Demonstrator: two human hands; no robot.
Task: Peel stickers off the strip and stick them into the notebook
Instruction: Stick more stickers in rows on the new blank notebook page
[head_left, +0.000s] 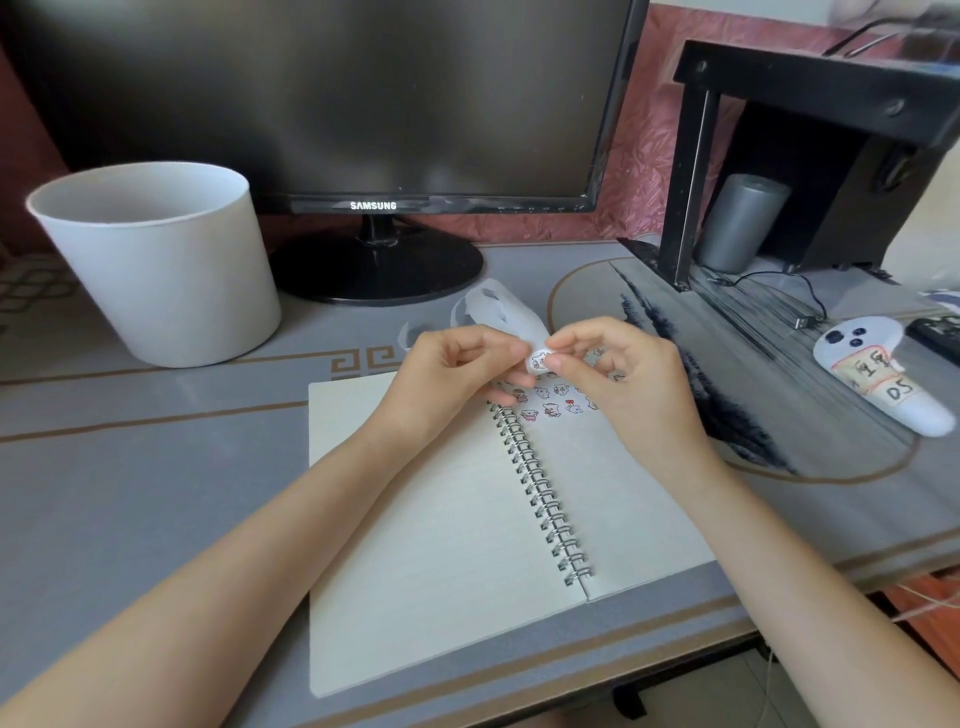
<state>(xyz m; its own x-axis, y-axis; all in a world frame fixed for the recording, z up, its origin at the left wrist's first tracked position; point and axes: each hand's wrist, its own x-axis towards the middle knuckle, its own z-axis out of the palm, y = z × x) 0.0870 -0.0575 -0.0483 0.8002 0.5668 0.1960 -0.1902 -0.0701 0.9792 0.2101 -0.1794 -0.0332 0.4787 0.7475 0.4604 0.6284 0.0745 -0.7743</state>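
Note:
An open spiral notebook (447, 519) lies on the desk, with several small cartoon stickers (550, 405) stuck near the top of its right page. Above that page my left hand (457, 374) holds a white sticker strip (498, 306) whose peeled end curls up and away behind my fingers. My right hand (618, 374) pinches a small sticker (539, 360) at the strip's near end, thumb and forefinger closed on it. Both hands meet over the notebook's top edge.
A white bucket (156, 265) stands at the back left, a dark Samsung monitor (363, 130) behind the notebook. A white controller with paper labels (878, 379) lies at the right, by a black shelf (810, 135) and a grey cylinder (737, 223).

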